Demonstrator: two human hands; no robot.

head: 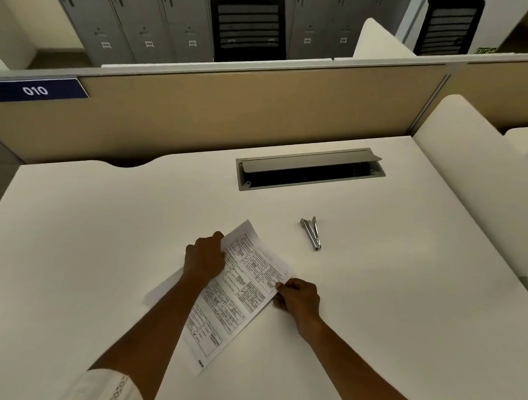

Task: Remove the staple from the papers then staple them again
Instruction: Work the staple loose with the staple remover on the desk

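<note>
Both hands are on the papers (pixel 238 291), which lie flat and slantwise on the worktop (pixel 105 239), near its front edge and about midway between its left and right sides. Left grip (pixel 205 257): the hand rests palm down on the upper left part of the sheets, fingers curled over their left edge, pressing them to the surface rather than lifting them. Right grip (pixel 298 298): the thumb and fingers are pinched together on the right-hand corner of the top sheet, closed on the paper's edge; whether a staple sits under those fingertips is too small to tell. Printed boxes of text cover the top sheet, and a plain white sheet shows beneath it, jutting out on the left under the left forearm.

A small metal stapler (pixel 312 233) lies on the worktop beyond the papers and to their right, apart from both hands, nearer the middle of the surface. Farther back, close to the rear edge, a cable tray (pixel 310 170) is set into the worktop with its grey lid tilted open. A beige partition (pixel 230 109) rises behind the rear edge, carrying a blue label (pixel 36 90) marked 010 at its left end.
</note>
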